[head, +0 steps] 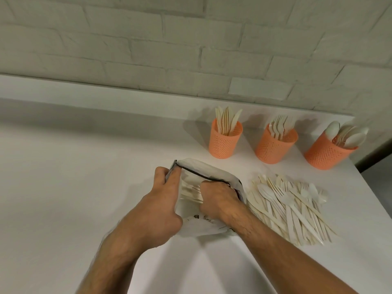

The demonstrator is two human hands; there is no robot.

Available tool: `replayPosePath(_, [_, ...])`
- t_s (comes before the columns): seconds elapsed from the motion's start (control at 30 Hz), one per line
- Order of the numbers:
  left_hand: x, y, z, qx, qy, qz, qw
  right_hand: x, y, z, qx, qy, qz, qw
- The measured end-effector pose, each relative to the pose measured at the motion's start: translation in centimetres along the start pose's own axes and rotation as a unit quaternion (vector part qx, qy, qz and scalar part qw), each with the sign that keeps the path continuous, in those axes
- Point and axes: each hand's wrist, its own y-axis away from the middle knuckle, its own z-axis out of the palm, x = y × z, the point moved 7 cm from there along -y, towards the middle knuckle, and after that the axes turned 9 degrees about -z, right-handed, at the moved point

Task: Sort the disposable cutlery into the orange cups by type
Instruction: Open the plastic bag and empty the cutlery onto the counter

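A white plastic bag (214, 172) with a dark-edged mouth lies open on the white table. My left hand (164, 183) pinches the bag's left rim and holds it open. Inside the bag, my right hand (218, 197) grips a bundle of pale cutlery (191, 190). To the right lies a loose pile of cutlery (290, 209) with forks, spoons and knives mixed. Three orange perforated cups stand along the back: the left cup (224, 143) holds knives, the middle cup (274, 148) forks, the right cup (327, 154) spoons.
A white brick wall (191, 43) rises behind the table (74, 177). The table's right edge (369, 181) runs close past the spoon cup and the pile, with a dark gap beyond it.
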Motion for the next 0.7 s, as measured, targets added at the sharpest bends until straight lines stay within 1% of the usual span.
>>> replayPosePath(0.13, [-0.1,-0.1,-0.2,0.005,0.002,0.001,1.000,0.1,-0.1,-0.2,0.013,0.009,0.004,1.000])
replayPosePath(0.2, [-0.2,-0.3,-0.2,0.006,-0.001,-0.001,1.000,0.1,-0.3,-0.2,0.020,-0.008,-0.002,1.000])
replayPosePath(0.47, [-0.4,-0.2,-0.3,0.009,0.001,-0.003,1.000,-0.2,-0.4,-0.9,-0.008,-0.006,-0.011,1.000])
replayPosePath(0.6, [-0.4,-0.3,-0.3,0.010,0.005,-0.002,1.000,0.1,-0.3,-1.4,0.011,-0.015,0.000,1.000])
replayPosePath(0.7, [-0.4,-0.3,-0.4,0.012,0.004,-0.003,1.000,-0.4,0.0,-1.4,0.001,0.005,-0.003,1.000])
